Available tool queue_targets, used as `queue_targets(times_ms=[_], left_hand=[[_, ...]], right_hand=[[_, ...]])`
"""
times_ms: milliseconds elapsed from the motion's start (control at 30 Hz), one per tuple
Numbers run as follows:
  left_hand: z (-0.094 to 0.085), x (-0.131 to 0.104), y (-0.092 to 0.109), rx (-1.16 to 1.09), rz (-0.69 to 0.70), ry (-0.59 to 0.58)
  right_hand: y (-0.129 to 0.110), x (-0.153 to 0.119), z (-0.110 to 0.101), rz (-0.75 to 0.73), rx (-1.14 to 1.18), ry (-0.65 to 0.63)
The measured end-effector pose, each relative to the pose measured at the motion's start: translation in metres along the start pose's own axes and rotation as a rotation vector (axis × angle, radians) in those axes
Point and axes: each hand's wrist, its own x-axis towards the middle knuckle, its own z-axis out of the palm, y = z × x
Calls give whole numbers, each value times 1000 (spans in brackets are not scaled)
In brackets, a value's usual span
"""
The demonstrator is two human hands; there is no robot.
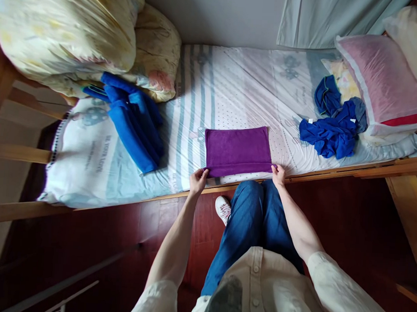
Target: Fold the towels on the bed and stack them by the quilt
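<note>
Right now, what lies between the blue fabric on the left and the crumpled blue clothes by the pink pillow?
The head view shows a purple cloth on the patterned sheet, its near corners held by the left hand and right hand.

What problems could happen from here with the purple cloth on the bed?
1. The purple cloth lies close to the wooden rail, so a pull toward the person might drag it off the bed.
2. The left hand and right hand hold only its near corners; an uneven pull could skew it.
3. The sheet is wrinkled, so it might bunch underneath.
</note>
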Motion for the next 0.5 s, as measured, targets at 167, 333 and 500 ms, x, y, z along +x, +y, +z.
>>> queue_targets(times_ms=[167, 333, 500], left_hand=[[-3, -5, -5, 86, -20, 38], [-2, -9, -16, 156, -59, 57], [3, -12, -21, 187, -92, 46]], right_hand=[[-2, -1, 0, 11, -78, -5], [-10, -2, 2, 99, -269, -45], [-14, -2, 3, 170, -344, -67]])
